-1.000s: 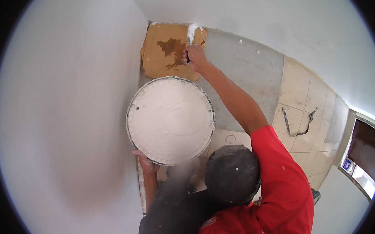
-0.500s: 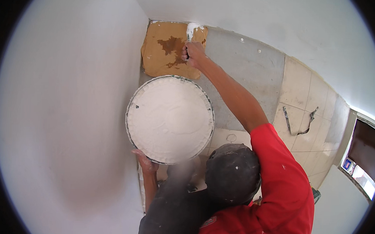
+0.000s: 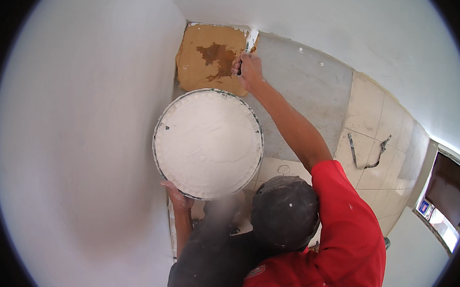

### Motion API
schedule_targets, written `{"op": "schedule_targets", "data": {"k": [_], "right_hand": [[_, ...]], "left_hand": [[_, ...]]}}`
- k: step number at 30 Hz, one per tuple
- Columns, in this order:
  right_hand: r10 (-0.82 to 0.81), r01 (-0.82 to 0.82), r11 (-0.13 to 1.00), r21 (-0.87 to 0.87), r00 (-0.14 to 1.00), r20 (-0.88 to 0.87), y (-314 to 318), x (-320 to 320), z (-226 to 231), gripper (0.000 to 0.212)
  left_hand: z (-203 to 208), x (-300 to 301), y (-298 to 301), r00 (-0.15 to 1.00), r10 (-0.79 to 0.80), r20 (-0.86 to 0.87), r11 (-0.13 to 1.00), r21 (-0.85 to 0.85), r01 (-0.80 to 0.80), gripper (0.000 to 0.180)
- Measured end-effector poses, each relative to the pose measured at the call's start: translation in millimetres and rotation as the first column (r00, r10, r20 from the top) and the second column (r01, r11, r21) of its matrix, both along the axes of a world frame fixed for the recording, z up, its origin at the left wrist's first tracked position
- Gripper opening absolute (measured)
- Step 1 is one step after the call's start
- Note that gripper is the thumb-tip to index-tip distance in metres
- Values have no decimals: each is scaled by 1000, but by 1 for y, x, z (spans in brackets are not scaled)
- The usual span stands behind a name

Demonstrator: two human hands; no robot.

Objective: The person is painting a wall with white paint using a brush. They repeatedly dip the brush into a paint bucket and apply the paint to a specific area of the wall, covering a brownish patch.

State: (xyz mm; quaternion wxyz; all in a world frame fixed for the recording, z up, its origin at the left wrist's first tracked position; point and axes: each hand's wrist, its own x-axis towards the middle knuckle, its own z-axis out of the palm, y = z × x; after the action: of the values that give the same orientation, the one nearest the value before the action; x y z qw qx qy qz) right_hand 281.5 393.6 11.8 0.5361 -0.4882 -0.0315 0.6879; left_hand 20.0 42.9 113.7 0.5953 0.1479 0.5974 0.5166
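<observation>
Outstretched right hand (image 3: 250,71) clasps a scraper (image 3: 252,40); left hand (image 3: 179,197) touches a bucket (image 3: 260,130), grip unclear.

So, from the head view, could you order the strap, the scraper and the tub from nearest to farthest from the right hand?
From the right hand:
1. Scraper: gripped in it.
2. Tub: toward the body and to the left.
3. Strap: off to the right, on the tiles.
</observation>
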Motion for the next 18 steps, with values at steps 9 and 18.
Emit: {"op": "schedule_targets", "data": {"k": [9, 18], "right_hand": [[354, -361, 932, 34, 927, 121, 45, -34, -8, 16], [387, -385, 922, -47, 908, 160, 15, -20, 3, 20]], "left_hand": [[16, 12, 12, 990, -133, -42, 987, 84, 136, 92], [6, 5, 4, 988, -150, -33, 983, 103, 153, 92]]}}
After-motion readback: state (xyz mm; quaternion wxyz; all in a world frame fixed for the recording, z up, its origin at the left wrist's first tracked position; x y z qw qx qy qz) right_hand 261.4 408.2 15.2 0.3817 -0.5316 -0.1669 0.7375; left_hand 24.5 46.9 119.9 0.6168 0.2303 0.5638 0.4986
